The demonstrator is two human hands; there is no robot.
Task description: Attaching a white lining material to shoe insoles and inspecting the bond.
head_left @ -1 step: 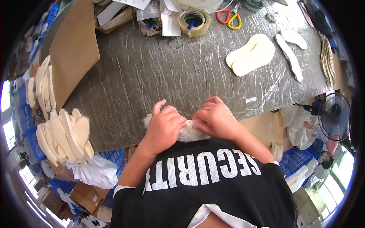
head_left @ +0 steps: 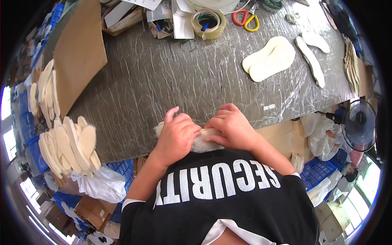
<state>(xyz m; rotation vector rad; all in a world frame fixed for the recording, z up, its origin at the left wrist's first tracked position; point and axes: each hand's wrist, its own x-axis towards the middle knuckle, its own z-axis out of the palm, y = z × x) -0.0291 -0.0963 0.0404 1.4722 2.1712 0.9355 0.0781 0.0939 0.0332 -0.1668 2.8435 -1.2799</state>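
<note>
At the table's near edge, close against my black shirt, I hold a fleecy cream-white insole (head_left: 204,144). Its fluffy side faces me, and a pale folded edge shows between my fingertips; much of it is covered by my hands. My left hand (head_left: 176,136) pinches it with thumb and fingertips close together, one finger raised. On the other side, my right hand (head_left: 230,128) grips the same piece, thumb lying along the fleece and fingers curled over the edge. Two overlapping cream insoles (head_left: 269,59) lie on the table to the right.
Insoles are stacked at the left edge (head_left: 67,147), with a cardboard sheet (head_left: 79,57) behind them. Tape rolls (head_left: 209,25) and red-and-yellow-handled scissors (head_left: 252,22) lie at the back. More insoles (head_left: 311,61) rest far right, near a black fan (head_left: 359,124) beyond the table.
My right hand has shifted slightly left along the insole, its thumb closer to my left hand. My left hand has hardly moved.
</note>
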